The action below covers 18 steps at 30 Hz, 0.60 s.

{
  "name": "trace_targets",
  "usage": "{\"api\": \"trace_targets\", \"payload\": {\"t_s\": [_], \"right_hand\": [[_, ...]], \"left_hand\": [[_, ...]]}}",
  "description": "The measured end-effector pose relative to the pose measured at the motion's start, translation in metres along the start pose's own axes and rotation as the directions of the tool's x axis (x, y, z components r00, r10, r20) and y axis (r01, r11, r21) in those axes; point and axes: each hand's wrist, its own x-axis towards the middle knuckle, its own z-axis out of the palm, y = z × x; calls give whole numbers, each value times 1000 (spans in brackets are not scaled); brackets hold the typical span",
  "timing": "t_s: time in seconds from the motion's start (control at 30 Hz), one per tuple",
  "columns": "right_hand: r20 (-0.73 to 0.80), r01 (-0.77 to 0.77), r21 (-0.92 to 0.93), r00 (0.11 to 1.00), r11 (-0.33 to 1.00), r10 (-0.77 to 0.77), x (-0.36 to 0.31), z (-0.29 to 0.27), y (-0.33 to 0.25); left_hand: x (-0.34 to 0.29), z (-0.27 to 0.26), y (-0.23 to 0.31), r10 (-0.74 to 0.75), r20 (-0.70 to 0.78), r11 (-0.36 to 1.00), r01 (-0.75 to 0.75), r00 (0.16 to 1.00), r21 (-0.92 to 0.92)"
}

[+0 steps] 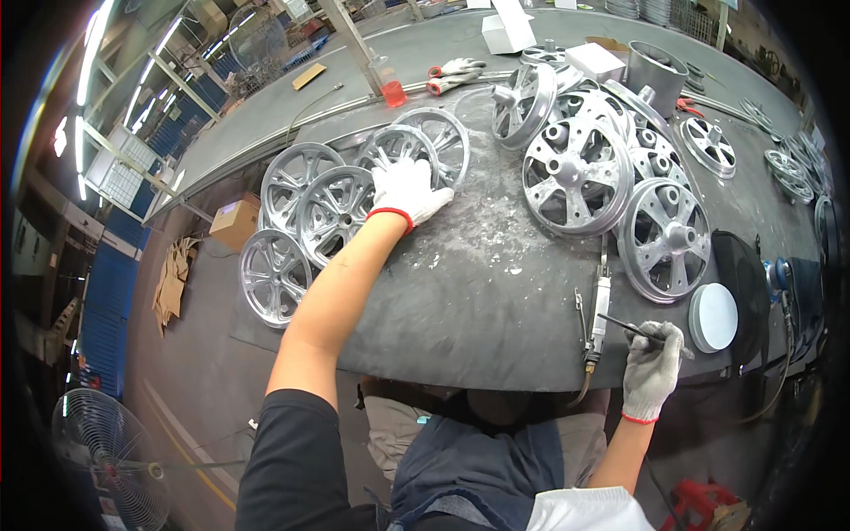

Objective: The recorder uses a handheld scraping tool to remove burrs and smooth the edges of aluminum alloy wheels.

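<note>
My left hand (409, 190), in a white glove with a red cuff, lies over the near part of a silver spoked wheel (382, 142). Its fingers stretch across the spokes, with the thumb out to the right. That wheel overlaps other spoked wheels (276, 276) grouped on the left of the table. At the front edge on the right, my gloved right hand (652, 372) is closed around a slim dark rod-like tool (624, 326), whose thin end points up and left. Beyond it rests a silver pneumatic hand tool (599, 310) with a hose.
Rougher wheels with hubs (580, 168) are piled on the right of the dark table (443, 327). A round pale disc (714, 317) stands beside a black bag (742, 292). Gloves (456, 75) and a red cup (394, 93) sit at the back. A fan (111, 460) stands lower left.
</note>
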Motion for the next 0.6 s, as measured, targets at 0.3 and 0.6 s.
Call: {"api": "trace_targets", "payload": {"t_s": [0.3, 0.6], "right_hand": [[147, -34, 32, 989, 999, 29, 6, 0, -5], [118, -52, 43, 992, 998, 46, 4, -6, -9]], "left_hand": [[33, 16, 9, -186, -227, 959, 126, 956, -253], [101, 93, -96, -363, -474, 778, -18, 802, -628]]}}
